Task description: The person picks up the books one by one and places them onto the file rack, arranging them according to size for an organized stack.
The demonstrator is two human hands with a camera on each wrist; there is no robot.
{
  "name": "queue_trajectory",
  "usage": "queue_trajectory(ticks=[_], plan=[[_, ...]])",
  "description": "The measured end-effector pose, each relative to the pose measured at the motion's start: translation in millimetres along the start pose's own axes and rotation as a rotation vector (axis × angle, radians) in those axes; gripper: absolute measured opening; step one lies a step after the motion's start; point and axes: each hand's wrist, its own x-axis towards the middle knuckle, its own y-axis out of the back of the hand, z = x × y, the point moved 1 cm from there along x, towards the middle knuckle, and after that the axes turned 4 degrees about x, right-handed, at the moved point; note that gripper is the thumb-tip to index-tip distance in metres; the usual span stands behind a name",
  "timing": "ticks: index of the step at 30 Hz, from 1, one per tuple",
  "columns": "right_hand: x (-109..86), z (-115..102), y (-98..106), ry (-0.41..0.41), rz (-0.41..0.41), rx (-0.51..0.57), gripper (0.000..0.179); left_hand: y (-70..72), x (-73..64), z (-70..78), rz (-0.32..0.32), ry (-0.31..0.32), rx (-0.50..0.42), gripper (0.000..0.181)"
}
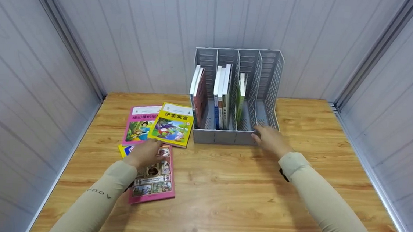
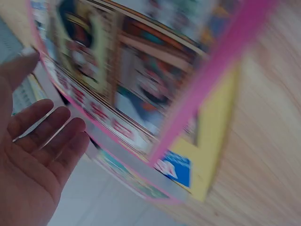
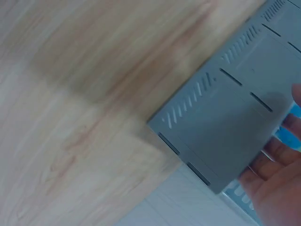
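A left hand [image 1: 145, 154], fingers loosely spread, rests on a pink comic [image 1: 152, 180] beside the yellow book [image 1: 172, 125]; the right hand [image 1: 269, 139], fingers relaxed, steadies the grey rack [image 1: 223, 135]. Sorting appears mid-way; next comes gripping a book to shelve it upright.

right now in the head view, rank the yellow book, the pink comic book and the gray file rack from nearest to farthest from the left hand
1. Pink comic book: lies right under and beside the left hand, at the near left of the table.
2. Yellow book: just beyond the fingertips, atop another pink book.
3. Gray file rack: farthest, off to the right at the back, where the right hand rests on its front.
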Motion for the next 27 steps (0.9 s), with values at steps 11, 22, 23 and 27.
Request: queue_trajectory(ticks=[11,22,23,27], plan=[[1.0,6,-11,0.021,0.117,-0.005,0.032,1.6,-6.2,-19.9,-0.173,0.200,0.055,0.072],[5.6,10,-18,0.019,0.179,-0.007,0.030,2.8,-10.3,-18.1,-0.221,0.221,0.030,0.088],[5.9,10,-19,0.018,0.183,-0.008,0.030,3.3,-10.6,-17.3,-0.228,0.230,0.005,0.089],[5.9,10,-19,0.011,0.197,0.012,0.030,6.7,-11.8,-15.1,-0.231,0.223,-0.048,0.085]])
